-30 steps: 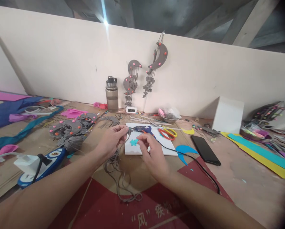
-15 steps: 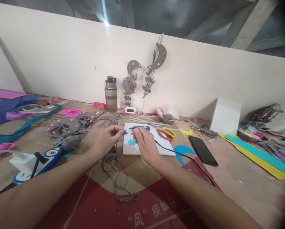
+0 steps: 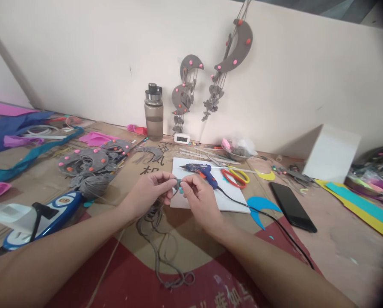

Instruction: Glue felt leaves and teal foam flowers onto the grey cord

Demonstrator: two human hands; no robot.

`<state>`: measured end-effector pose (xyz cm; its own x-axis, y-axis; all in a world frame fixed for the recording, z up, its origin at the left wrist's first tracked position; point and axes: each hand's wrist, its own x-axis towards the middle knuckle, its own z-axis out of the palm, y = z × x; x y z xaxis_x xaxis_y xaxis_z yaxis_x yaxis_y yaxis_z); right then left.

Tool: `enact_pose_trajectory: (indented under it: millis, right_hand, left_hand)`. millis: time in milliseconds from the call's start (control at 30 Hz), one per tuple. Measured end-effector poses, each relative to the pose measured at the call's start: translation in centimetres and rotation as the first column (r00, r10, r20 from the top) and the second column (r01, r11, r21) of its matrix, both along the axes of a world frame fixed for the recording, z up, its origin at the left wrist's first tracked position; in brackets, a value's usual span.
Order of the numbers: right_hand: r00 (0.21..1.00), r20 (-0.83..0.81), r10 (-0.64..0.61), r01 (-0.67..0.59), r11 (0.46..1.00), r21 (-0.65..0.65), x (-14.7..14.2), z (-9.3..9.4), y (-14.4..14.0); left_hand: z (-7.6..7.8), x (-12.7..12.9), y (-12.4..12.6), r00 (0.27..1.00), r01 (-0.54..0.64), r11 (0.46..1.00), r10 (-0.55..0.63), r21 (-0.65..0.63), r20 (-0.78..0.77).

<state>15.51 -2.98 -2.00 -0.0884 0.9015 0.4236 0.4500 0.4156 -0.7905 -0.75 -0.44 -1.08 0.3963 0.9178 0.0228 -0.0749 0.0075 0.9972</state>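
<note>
Cardboard-covered counter (image 3: pixel 50 188) against a pale wall. Item: small grey felt piece (image 3: pixel 178 184) with trailing grey cord (image 3: pixel 159 239), held just before the white board (image 3: pixel 230 201). Left hand (image 3: pixel 153 192) and right hand (image 3: pixel 199 199) both pinched shut on it. Likely light, soft, limp; best gripped at its edges. Glue gun (image 3: pixel 201 170) lies on the board.
</note>
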Motion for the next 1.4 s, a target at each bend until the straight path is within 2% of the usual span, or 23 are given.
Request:
enact_pose_trajectory:
  millis: [133, 233, 533, 767, 900, 1100, 1400]
  right_hand:
    - [0.999, -0.027, -0.028, 0.026, 0.998, -0.066, 0.1, 0.1, 0.0]
    - [0.999, -0.013, -0.036, 0.035, 0.997, -0.068, 0.1, 0.2, 0.0]
    - [0.994, 0.101, -0.036, 0.031, 0.998, 0.052, -0.2, 0.5, -0.6]
    - [0.997, 0.011, 0.070, -0.070, 0.996, -0.060, -0.6, 0.5, -1.0]
    - [1.000, -0.010, 0.002, -0.003, 0.996, -0.084, -0.7, 0.4, -0.8]
    - [0.998, -0.045, -0.048, 0.044, 0.996, -0.076, -0.5, 0.4, -0.5]
    - [0.998, -0.028, -0.062, 0.060, 0.995, -0.082, -0.5, 0.5, -0.5]
  left_hand:
    - [0.0, 0.0, -0.1, 0.988, 0.078, 0.992, -0.064, -0.101, 0.137]
    - [0.1, 0.0, -0.1, 0.986, 0.087, 0.987, -0.066, -0.137, 0.151]
    - [0.1, -0.1, -0.5, 0.999, 0.017, 0.996, -0.014, -0.084, 0.041]
    - [0.6, 0.0, -0.6, 0.997, -0.054, 0.998, 0.056, -0.026, 0.059]
    - [0.5, 0.0, -0.5, 0.999, -0.033, 0.999, 0.033, 0.023, 0.008]
    - [0.0, -0.2, -0.2, 0.995, 0.006, 0.998, 0.000, -0.059, 0.097]
    - [0.5, -0.1, -0.3, 0.988, -0.041, 0.992, 0.058, -0.122, 0.142]
